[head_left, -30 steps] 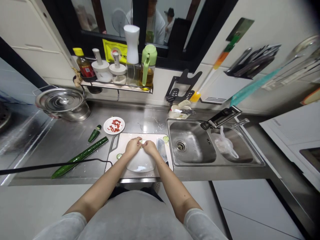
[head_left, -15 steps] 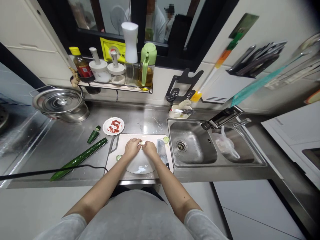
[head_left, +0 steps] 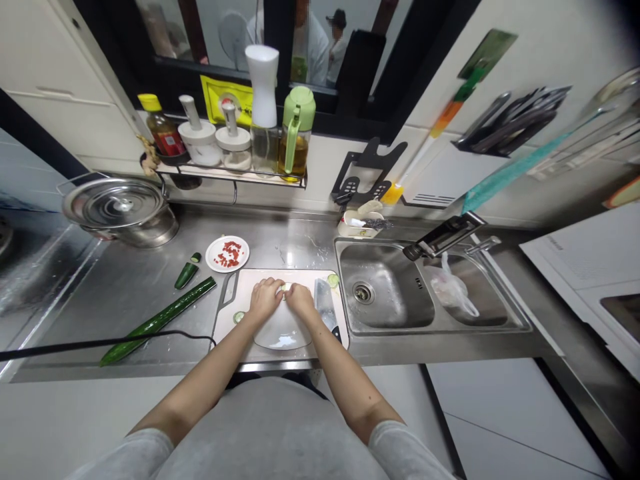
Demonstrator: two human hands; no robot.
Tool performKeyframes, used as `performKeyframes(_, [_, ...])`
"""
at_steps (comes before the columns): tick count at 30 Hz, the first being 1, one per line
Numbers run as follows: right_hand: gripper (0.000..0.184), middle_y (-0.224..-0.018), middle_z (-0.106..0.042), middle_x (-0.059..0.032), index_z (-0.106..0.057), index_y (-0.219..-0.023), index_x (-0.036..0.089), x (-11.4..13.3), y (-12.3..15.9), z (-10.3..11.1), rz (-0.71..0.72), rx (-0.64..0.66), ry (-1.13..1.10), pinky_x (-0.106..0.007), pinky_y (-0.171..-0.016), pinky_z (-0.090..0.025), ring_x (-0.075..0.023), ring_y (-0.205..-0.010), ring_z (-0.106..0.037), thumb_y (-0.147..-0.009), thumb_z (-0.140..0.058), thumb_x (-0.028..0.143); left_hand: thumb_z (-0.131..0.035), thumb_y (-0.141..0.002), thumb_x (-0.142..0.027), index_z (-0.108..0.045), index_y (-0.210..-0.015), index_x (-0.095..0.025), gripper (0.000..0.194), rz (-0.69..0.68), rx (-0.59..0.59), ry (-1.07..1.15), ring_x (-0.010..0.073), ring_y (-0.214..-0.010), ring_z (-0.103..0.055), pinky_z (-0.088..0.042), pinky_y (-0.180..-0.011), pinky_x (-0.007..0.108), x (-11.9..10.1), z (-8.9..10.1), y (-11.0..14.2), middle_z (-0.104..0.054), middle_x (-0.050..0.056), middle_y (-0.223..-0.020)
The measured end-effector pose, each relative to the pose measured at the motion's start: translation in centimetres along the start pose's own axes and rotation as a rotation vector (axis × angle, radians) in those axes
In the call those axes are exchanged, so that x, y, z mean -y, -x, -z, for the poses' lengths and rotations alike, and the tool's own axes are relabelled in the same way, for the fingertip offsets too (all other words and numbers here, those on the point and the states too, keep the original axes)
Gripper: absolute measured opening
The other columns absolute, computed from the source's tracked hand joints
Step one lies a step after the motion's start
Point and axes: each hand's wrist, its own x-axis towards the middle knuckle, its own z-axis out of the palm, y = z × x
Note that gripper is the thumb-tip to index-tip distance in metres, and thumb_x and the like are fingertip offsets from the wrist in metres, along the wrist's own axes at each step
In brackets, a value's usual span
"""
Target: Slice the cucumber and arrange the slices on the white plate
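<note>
On a stainless steel desk (head_left: 115, 287), a pale cutting board (head_left: 245, 283) lies directly in front of the person, carrying a white dish (head_left: 283, 330) whose sides are partly covered by the forearms. A broad-bladed knife (head_left: 325, 303) rests on the board just beside the right forearm, its dark handle toward the person, with a loose cucumber round (head_left: 333, 281) by the blade's far end and another round near the board's left side. To the left lie a long cucumber (head_left: 165, 316), a short cucumber piece (head_left: 187, 275) and a small cut end; a black cable (head_left: 175, 332) crosses in front of the long one. Beyond them stand a plate (head_left: 211, 257) of chopped red bits and a lidded steel pot (head_left: 155, 230). A double sink (head_left: 390, 308) sits right of the board, a plastic bag (head_left: 453, 293) in its farther basin. Both arms reach straight forward, wrists low over the dish. The left hand (head_left: 266, 298) and right hand (head_left: 301, 300) nearly meet, knuckles up and fingers bent; each grip is pinched together on one pale cucumber slice (head_left: 287, 287), held at the dish's far edge. On the wall shelf (head_left: 235, 175), a yellow-capped bottle (head_left: 165, 133) wears a red label, and behind stands a yellow packet (head_left: 213, 100); their print is too small to read.
</note>
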Motion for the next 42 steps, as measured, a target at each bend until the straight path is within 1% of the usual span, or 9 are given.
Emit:
performKeyframes(9, [0.026,-0.101,-0.071,-0.0134,-0.067,-0.105,0.016,-0.1,0.2,0.1,0.014,-0.023,-0.004,-0.026,-0.073,-0.042,-0.0226,-0.098,-0.063,-0.089,-0.051,0.028,-0.051,-0.089,-0.028,-0.064,-0.112,-0.026,0.026,0.010,0.002,-0.007,0.0232,-0.104,-0.055,-0.035,-0.088,0.036,-0.3,0.4,0.3,-0.065,0.006,-0.104])
performKeyframes(17, [0.023,-0.099,-0.070,-0.0098,-0.063,-0.105,0.018,-0.8,1.3,-0.3,0.054,-0.119,-0.003,-0.026,-0.070,-0.038,-0.0204,-0.093,-0.062,-0.092,-0.045,0.026,-0.050,-0.090,-0.030,-0.064,-0.112,-0.026,0.027,0.019,0.002,-0.004,0.0234,-0.105,-0.055,-0.034,-0.089,0.036,-0.2,0.4,0.4,-0.065,0.006,-0.105])
performKeyframes(24, [0.020,-0.101,-0.069,-0.0099,-0.060,-0.105,0.018,-0.5,1.4,-0.6,0.021,-0.085,0.030,-0.026,-0.070,-0.037,-0.0205,-0.094,-0.062,-0.093,-0.047,0.027,-0.050,-0.090,-0.030,-0.063,-0.113,-0.027,0.027,0.025,-0.005,-0.012,0.0240,-0.106,-0.055,-0.034,-0.089,0.037,-0.2,0.3,0.5,-0.065,0.007,-0.106])
performKeyframes(30, [0.024,-0.100,-0.069,-0.0089,-0.058,-0.112,0.019,-0.8,1.7,-0.7,0.090,-0.118,0.050,-0.026,-0.070,-0.036,-0.0198,-0.092,-0.062,-0.094,-0.044,0.025,-0.049,-0.090,-0.029,-0.063,-0.112,-0.027,0.027,0.020,-0.015,-0.011,0.0243,-0.106,-0.055,-0.033,-0.089,0.038,-0.4,0.4,0.6,-0.065,0.007,-0.107])
performKeyframes(34, [0.026,-0.100,-0.070,-0.0084,-0.057,-0.116,0.021,-0.6,1.6,-0.9,0.150,-0.090,0.087,-0.026,-0.071,-0.036,-0.0198,-0.092,-0.063,-0.095,-0.042,0.025,-0.049,-0.090,-0.028,-0.063,-0.114,-0.026,0.028,0.028,-0.002,-0.009,0.0241,-0.106,-0.055,-0.033,-0.090,0.038,-0.4,0.3,0.6,-0.066,0.007,-0.108])
performKeyframes(38, [0.027,-0.100,-0.070,-0.0100,-0.058,-0.114,0.019,-0.2,1.4,-0.9,0.119,-0.080,0.074,-0.026,-0.070,-0.036,-0.0202,-0.093,-0.063,-0.097,-0.039,0.026,-0.049,-0.090,-0.029,-0.063,-0.115,-0.027,0.028,0.024,-0.006,-0.013,0.0241,-0.106,-0.055,-0.033,-0.090,0.038,-0.3,0.2,0.6,-0.066,0.007,-0.107])
performKeyframes(42, [0.025,-0.100,-0.070,-0.0096,-0.059,-0.111,0.019,-0.2,1.1,-0.8,0.088,-0.098,0.032,-0.025,-0.070,-0.036,-0.0199,-0.093,-0.063,-0.096,-0.041,0.025,-0.049,-0.091,-0.031,-0.063,-0.114,-0.027,0.028,0.021,-0.009,-0.016,0.0245,-0.106,-0.055,-0.032,-0.090,0.038,-0.2,0.3,0.7,-0.065,0.007,-0.107])
